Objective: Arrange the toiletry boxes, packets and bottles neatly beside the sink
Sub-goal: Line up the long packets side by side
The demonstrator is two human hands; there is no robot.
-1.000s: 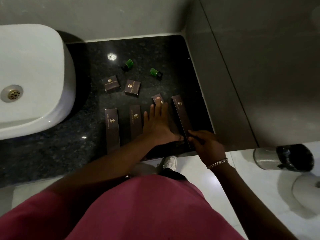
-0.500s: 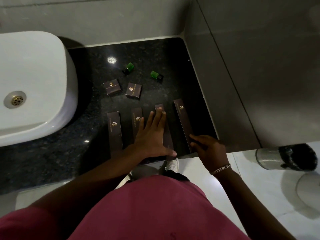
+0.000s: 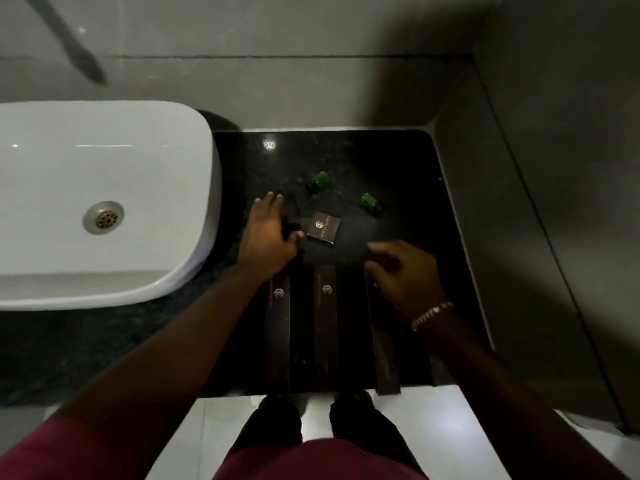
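Both hands had left the long boxes since half a second earlier. The left hand [image 3: 268, 233] had gone forward beside the sink [image 3: 104, 202] and lay palm down over a small dark box, fingers curved, thumb against it; whether it gripped the box could not be told. The right hand [image 3: 405, 271] hovered loosely open with fingers curled, holding nothing, above the far end of the rightmost visible long box [image 3: 384, 348].

Just right of the left thumb lay a small square box [image 3: 323, 227], flat, logo up, turned slightly askew. Between the two wrists two more long boxes [image 3: 277, 327] [image 3: 325, 323] lay side by side, apart, long axes running from the person toward the wall, logos at the far ends. The rightmost box leaned a little and overhung the edge of the counter [image 3: 398, 161]. Beyond both hands two green bottles [image 3: 318, 180] [image 3: 369, 201] lay on their sides, dark caps pointing toward the person.
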